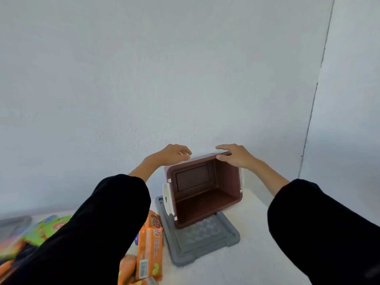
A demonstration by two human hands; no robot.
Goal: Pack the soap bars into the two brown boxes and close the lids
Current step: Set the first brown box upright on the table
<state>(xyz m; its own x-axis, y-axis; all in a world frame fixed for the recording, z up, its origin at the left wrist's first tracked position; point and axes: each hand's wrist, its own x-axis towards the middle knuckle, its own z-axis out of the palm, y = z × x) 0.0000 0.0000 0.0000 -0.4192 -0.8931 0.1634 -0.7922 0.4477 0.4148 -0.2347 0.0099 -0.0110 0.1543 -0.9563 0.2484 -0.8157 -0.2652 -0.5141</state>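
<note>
Head view: the white desk (257,233) runs back to a pale wall (185,68). Its surface lies bare to the right of the brown box (205,194), which is near the desk's far edge, close to the wall. The box is tipped on its side with its empty opening facing the camera. Its lower rim is over the far part of a grey lid (205,239) lying flat on the desk. A white latch (167,199) hangs on the box's left side.

Both arms reach forward in black sleeves (92,233). The right hand (236,156) grips the box's upper right corner, fingers over the top and thumb against the rim. The left hand (172,154) is at the upper left corner with its fingers curled; whether it holds the box cannot be told.

Left of the lid, towards the desk's near edge, lie orange soap packets (150,251). One shows a barcode (143,266) and small print too blurred to read. Green packets (47,227) lie further left, blurred.
</note>
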